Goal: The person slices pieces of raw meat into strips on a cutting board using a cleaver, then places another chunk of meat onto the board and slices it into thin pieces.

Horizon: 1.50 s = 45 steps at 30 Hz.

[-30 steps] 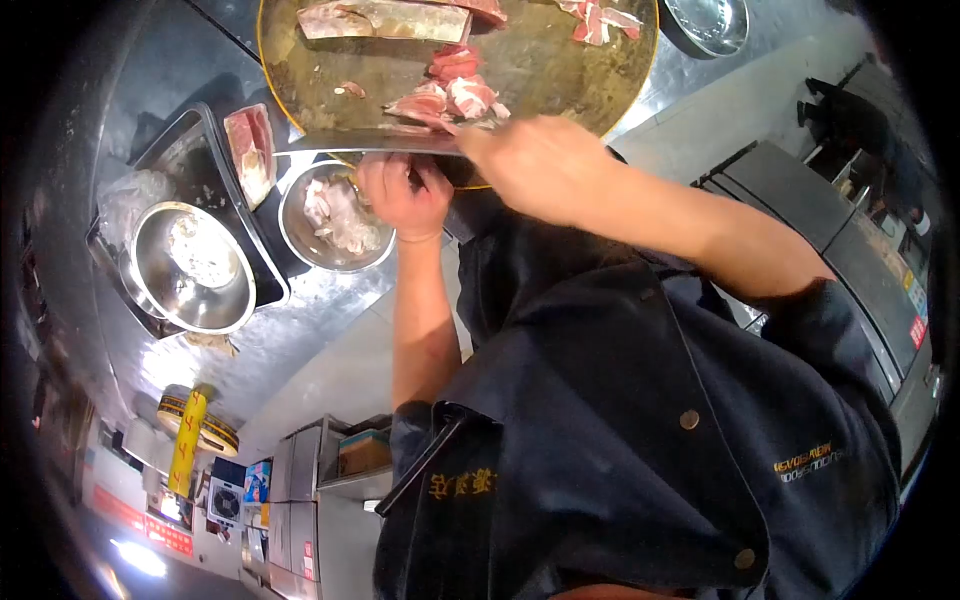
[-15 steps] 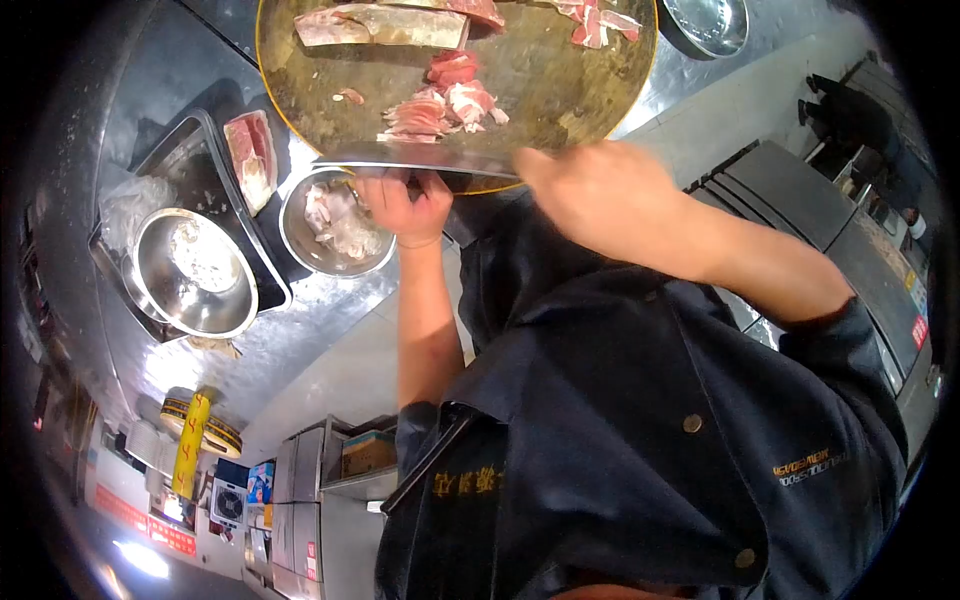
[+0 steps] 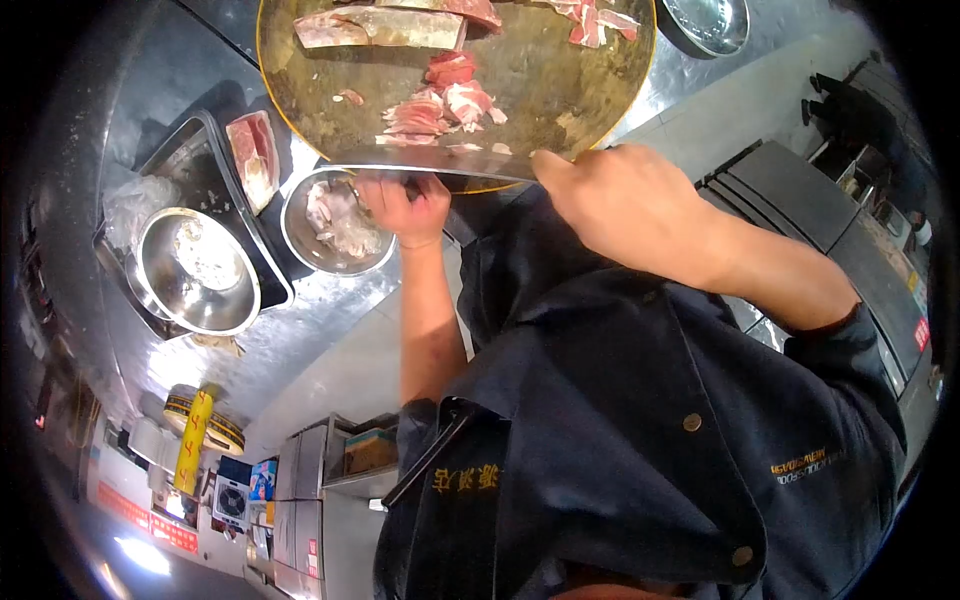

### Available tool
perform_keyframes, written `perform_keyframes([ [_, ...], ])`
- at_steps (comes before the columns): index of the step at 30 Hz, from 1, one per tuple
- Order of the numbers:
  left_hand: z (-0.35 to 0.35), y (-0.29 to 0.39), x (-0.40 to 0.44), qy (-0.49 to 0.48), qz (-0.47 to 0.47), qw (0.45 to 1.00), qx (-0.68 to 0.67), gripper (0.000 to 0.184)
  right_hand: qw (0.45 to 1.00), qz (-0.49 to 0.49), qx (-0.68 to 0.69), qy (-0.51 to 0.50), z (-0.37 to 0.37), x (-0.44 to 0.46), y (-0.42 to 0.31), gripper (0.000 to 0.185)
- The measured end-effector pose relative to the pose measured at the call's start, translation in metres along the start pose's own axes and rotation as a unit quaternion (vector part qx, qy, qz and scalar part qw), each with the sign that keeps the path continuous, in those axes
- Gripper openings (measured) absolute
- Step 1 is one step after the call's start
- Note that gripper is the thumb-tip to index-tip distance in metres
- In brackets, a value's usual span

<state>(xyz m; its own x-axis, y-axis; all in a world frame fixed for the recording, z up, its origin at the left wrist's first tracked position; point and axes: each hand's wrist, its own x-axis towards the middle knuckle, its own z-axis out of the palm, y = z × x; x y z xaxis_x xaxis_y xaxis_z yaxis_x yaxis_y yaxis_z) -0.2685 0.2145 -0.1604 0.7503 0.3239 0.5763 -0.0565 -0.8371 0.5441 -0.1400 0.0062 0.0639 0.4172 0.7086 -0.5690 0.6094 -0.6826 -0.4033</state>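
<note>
My right hand (image 3: 625,210) is closed round the handle end of a wide-bladed kitchen knife (image 3: 440,160). The blade lies across the near edge of a round chopping board (image 3: 560,100). Just below the blade, my left hand (image 3: 408,212) has its fingers curled up against it; the blade hides the fingertips and whatever they may hold. Beyond the knife, thin meat slices (image 3: 420,112) are heaped on the board. Farther back lies a long slab of meat (image 3: 380,27), with more slices (image 3: 590,22) at the far right.
Left of the board, a metal bowl (image 3: 290,225) holds pale meat scraps. A meat chunk (image 3: 252,150) rests by a dark tray (image 3: 270,270), which carries another metal bowl (image 3: 245,305) and a plastic bag (image 3: 130,210). One more bowl (image 3: 735,45) stands back right.
My right hand and the knife have shifted slightly to the right. My left hand has stayed in almost the same place, and the slices on the board look unchanged.
</note>
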Motion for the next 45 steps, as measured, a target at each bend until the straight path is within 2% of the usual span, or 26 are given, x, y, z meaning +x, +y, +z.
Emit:
perform_keyframes([
  [5,0.004,-0.002,-0.004,0.003,-0.011,1.000,-0.027,0.017,0.999,-0.037,0.012,0.024,0.041,0.051,0.003,0.021],
  [7,0.001,0.001,-0.002,-0.002,-0.022,0.999,-0.025,0.013,0.982,-0.111,0.029,0.149,0.067,0.088,0.002,0.023],
  [8,0.000,-0.002,0.000,0.001,-0.018,1.000,-0.021,0.013,0.981,-0.115,0.028,0.154,0.068,0.092,0.004,0.023],
  [10,-0.003,-0.001,0.000,-0.017,-0.001,1.000,-0.018,0.015,0.990,-0.077,0.053,0.107,0.058,0.085,0.001,0.023],
  [14,-0.017,0.001,-0.004,-0.075,-0.004,0.997,0.026,0.024,0.989,-0.076,0.059,0.110,0.030,0.050,-0.001,0.023],
  [16,-0.017,0.000,-0.006,-0.049,-0.040,0.998,-0.001,0.030,0.999,-0.030,0.008,0.015,0.012,0.019,-0.004,0.022],
  [17,-0.019,0.000,-0.004,-0.057,-0.041,0.998,-0.003,0.031,0.999,-0.030,0.010,0.011,0.010,0.008,-0.004,0.022],
  [22,-0.019,0.001,0.009,-0.057,-0.011,0.998,-0.014,0.030,0.999,-0.027,0.001,0.021,0.014,0.003,0.003,0.016],
  [26,-0.022,0.002,0.010,-0.055,-0.019,0.998,-0.018,0.028,0.997,-0.046,0.009,0.062,0.036,0.040,-0.005,0.017],
  [28,-0.025,0.004,0.014,-0.093,-0.028,0.995,-0.018,0.028,0.995,-0.053,0.029,0.083,0.040,0.044,-0.003,0.016],
  [31,-0.023,0.001,0.009,-0.087,-0.033,0.996,0.003,0.025,0.998,-0.039,0.013,0.050,0.030,0.016,0.003,0.020],
  [34,-0.026,0.005,0.008,-0.100,-0.051,0.994,0.002,0.021,0.999,-0.021,0.034,0.037,0.036,0.029,0.002,0.017],
  [36,-0.027,0.006,0.004,-0.090,-0.055,0.994,-0.006,0.021,0.998,-0.023,-0.006,0.051,0.063,0.066,-0.001,0.017],
  [38,-0.023,0.002,0.002,-0.060,-0.061,0.996,-0.019,0.021,0.985,-0.097,0.049,0.138,0.071,0.082,0.002,0.017],
  [40,-0.027,0.005,-0.001,-0.052,-0.067,0.996,-0.027,0.021,0.987,-0.090,0.031,0.132,0.062,0.073,0.002,0.019],
  [42,-0.029,0.004,0.003,-0.096,-0.084,0.992,-0.013,0.023,0.988,-0.087,0.009,0.129,0.042,0.058,0.002,0.022],
  [44,-0.027,0.005,0.009,-0.074,-0.062,0.995,-0.017,0.028,0.999,-0.036,-0.005,0.011,0.021,0.024,-0.004,0.021],
  [45,-0.028,0.003,0.007,-0.075,-0.060,0.995,-0.018,0.029,0.999,-0.036,-0.005,0.009,0.019,0.013,-0.003,0.021],
])
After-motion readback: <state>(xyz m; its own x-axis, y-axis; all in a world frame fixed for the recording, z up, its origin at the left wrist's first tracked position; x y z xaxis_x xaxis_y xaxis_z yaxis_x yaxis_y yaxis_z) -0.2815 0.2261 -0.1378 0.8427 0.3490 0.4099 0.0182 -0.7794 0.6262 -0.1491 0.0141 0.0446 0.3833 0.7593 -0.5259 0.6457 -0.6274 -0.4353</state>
